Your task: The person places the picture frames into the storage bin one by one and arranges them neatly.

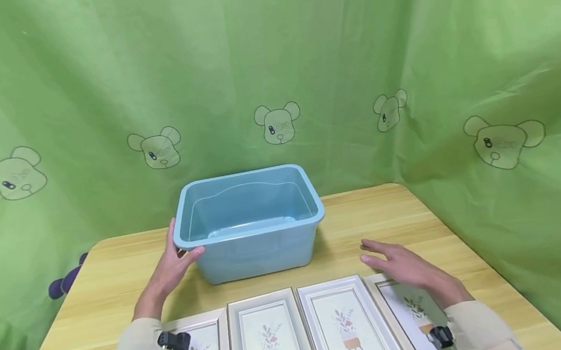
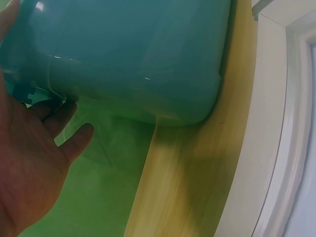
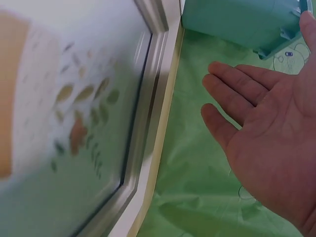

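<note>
A light blue plastic storage bin [image 1: 258, 255] stands upright near the back of the wooden table. My left hand [image 1: 169, 271] holds its near left corner, thumb at the front rim and fingers along the left side. From the left wrist, my left hand [image 2: 34, 153] shows with its fingertips tucked under the bin's rim. My right hand [image 1: 399, 262] is apart from the bin, over the top of the rightmost picture frame [image 1: 377, 291]. Seen from the right wrist, the fingers of my right hand [image 3: 266, 113] are extended and the palm holds nothing.
Several picture frames with potted-plant prints lie side by side along the near side of the table [image 1: 367, 205], among them a silver-white frame [image 1: 347, 329] and a champagne frame [image 1: 270, 338]. A green curtain [image 1: 267, 55] with bear faces hangs behind and to the right.
</note>
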Demonstrator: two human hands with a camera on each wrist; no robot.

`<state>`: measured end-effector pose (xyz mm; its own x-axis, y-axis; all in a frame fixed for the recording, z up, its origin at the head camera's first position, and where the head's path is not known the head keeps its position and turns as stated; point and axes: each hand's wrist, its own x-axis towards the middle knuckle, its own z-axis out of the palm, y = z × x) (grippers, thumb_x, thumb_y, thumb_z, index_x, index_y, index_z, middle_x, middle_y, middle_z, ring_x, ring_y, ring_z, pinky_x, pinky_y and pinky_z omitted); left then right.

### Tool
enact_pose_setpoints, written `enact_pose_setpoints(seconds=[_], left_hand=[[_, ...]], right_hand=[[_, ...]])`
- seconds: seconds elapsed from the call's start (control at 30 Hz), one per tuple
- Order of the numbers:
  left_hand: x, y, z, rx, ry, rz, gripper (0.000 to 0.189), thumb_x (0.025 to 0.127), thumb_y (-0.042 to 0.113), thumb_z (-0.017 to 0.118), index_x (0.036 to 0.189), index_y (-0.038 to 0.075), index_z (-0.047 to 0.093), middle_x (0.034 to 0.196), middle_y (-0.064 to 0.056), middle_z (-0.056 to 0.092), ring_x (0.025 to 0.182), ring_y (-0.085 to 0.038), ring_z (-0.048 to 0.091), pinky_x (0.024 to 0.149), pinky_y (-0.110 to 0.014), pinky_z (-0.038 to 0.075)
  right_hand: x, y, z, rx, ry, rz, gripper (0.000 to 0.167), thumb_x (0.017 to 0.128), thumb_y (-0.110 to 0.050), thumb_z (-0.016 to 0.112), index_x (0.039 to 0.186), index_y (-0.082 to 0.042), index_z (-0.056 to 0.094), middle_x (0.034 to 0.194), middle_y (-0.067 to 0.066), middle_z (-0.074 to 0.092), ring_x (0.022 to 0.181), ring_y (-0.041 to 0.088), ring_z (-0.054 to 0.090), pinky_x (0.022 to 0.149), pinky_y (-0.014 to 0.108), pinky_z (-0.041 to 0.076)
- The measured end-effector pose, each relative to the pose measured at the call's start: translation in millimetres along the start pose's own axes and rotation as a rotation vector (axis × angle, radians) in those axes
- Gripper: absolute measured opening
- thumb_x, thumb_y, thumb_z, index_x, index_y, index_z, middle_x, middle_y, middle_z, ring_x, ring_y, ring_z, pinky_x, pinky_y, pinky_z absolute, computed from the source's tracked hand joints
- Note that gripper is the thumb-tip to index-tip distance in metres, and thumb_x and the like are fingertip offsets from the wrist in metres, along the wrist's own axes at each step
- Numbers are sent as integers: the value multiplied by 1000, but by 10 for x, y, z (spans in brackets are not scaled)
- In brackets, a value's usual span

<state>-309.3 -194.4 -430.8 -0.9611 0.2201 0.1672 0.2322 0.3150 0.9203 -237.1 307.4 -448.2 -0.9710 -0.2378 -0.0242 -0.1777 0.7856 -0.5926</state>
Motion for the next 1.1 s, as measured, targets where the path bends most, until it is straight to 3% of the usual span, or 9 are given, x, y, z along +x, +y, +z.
enact_pose_setpoints(seconds=[0.27, 0.83, 1.1], left_hand=[[12, -9, 10, 0, 2, 9, 103, 91, 29, 65, 153, 32, -16, 163, -19, 5, 148, -43, 14, 118, -60, 19], [26, -31, 15, -32, 3, 21, 102, 92, 26, 65, 154, 31, -16, 163, -19, 6, 148, -42, 13, 120, -58, 18], [22, -42, 12, -26, 5, 24, 103, 91, 26, 65, 154, 31, -16, 163, -18, 5, 148, -42, 13, 120, -58, 17]], right_hand=[[-126, 146, -72, -38, -1, 16, 70, 100, -57, 35, 150, -8, 34, 150, 15, 43, 138, 45, 36, 110, 68, 28], [-262, 364, -94, -104, 0, 4, 71, 98, -52, 47, 145, 0, 39, 142, 21, 51, 125, 45, 51, 103, 64, 40], [-284, 416, -104, -119, 19, 2, 69, 95, -51, 52, 142, -1, 45, 140, 23, 52, 127, 47, 48, 103, 66, 38]])
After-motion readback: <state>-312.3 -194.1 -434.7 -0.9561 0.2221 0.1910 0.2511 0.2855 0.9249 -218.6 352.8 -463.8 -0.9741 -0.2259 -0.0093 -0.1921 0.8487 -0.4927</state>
